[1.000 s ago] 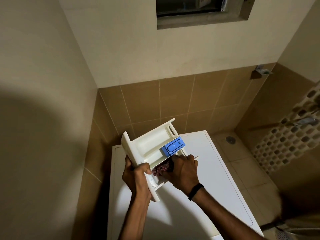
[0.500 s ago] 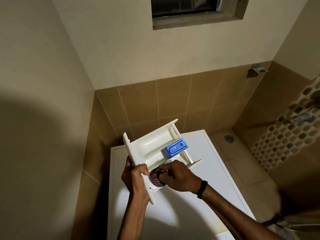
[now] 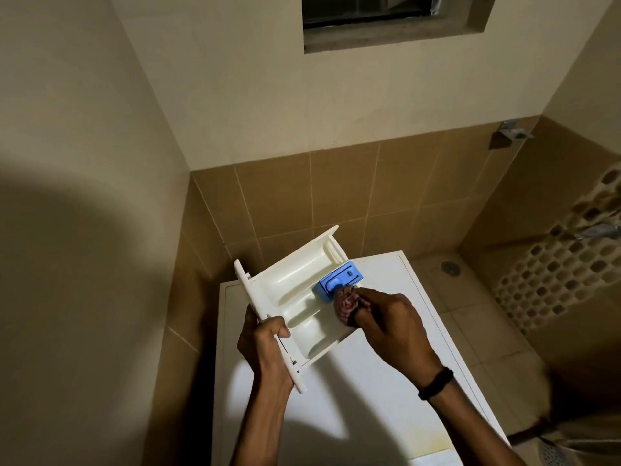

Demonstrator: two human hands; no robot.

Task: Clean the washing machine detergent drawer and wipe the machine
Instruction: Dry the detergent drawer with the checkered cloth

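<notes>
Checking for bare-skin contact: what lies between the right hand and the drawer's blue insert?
In the head view, a bunched reddish cloth, gripped by the right hand, lies between that hand and the blue insert of the drawer.

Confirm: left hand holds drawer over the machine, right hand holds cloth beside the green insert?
No. Head view shows a blue insert, not green. Left hand grips the drawer over the machine; right hand holds the cloth beside it.

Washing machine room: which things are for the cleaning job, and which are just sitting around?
For the job: detergent drawer, gripped by the left hand; cloth, in the right hand, at the blue insert; washing machine.
Just there: window; floor drain; tap; wall bracket.
</notes>
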